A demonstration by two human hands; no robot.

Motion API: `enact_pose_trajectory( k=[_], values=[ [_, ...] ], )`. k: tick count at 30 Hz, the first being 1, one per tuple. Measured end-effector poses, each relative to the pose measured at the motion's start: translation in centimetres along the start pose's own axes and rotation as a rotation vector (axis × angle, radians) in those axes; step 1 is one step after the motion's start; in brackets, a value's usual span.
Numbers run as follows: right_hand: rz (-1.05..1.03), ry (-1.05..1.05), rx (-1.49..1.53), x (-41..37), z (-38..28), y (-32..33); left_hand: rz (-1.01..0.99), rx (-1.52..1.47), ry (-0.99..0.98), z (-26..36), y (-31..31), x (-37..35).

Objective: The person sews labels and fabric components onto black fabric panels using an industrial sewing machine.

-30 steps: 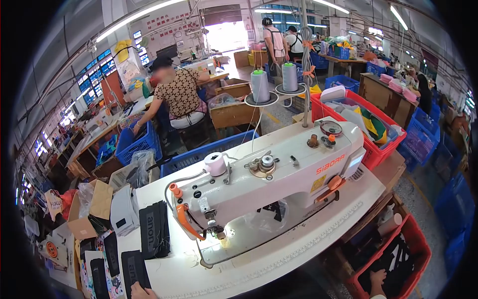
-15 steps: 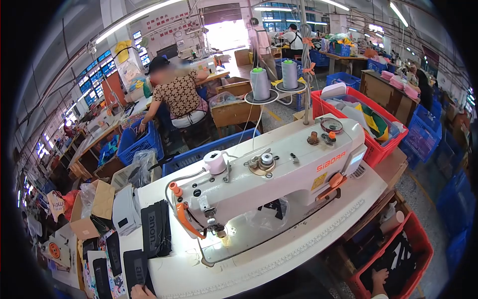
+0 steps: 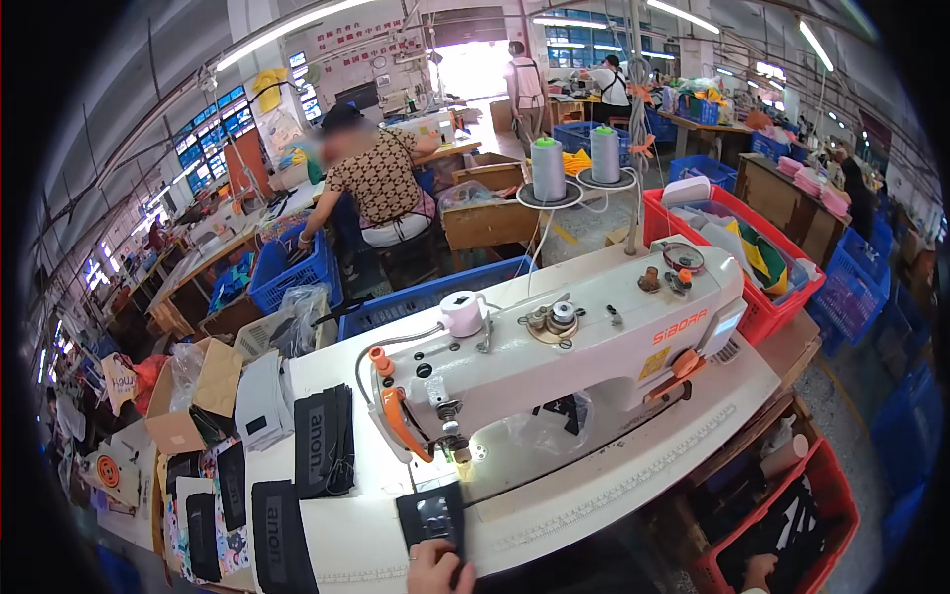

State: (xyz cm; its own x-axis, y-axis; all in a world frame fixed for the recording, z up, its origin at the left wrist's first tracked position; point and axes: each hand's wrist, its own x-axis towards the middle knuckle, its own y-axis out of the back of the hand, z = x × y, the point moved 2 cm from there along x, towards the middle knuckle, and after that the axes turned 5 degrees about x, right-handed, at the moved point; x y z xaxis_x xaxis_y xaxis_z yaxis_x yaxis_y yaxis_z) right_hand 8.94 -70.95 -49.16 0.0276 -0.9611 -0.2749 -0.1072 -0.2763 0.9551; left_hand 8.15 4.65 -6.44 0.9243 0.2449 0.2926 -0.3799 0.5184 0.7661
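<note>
My left hand (image 3: 439, 567) is at the bottom edge, fingers on a small black fabric piece (image 3: 430, 515) that lies on the white table (image 3: 614, 485) just in front of the presser foot (image 3: 457, 453) of a white sewing machine (image 3: 594, 342). Only part of my right hand (image 3: 758, 571) shows, low at the right inside a red crate (image 3: 833, 492) of dark pieces; its grip is hidden. Black pieces printed "anon." (image 3: 322, 441) lie in stacks to the left of the machine.
Two thread cones (image 3: 547, 168) stand behind the machine. A red crate of fabric (image 3: 787, 297) is at the back right and a blue basket (image 3: 416, 297) behind the table. A person in a patterned top (image 3: 381, 183) works at another table. Cardboard boxes (image 3: 188, 406) sit at the left.
My left hand has moved right from the stacks at the lower left, bringing a black piece in front of the presser foot. The view has shifted slightly left.
</note>
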Motion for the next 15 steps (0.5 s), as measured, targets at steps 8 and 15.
enact_pose_trajectory(
  k=[8,15],
  values=[
    [-0.093,0.613,-0.69,7.5,0.6,1.5,-0.051,0.071,-0.14,-0.7,0.2,0.8],
    [-0.564,0.012,0.186,-3.3,-1.0,7.1,-0.037,0.205,-0.063,-1.3,-1.3,-0.6]
  ],
)
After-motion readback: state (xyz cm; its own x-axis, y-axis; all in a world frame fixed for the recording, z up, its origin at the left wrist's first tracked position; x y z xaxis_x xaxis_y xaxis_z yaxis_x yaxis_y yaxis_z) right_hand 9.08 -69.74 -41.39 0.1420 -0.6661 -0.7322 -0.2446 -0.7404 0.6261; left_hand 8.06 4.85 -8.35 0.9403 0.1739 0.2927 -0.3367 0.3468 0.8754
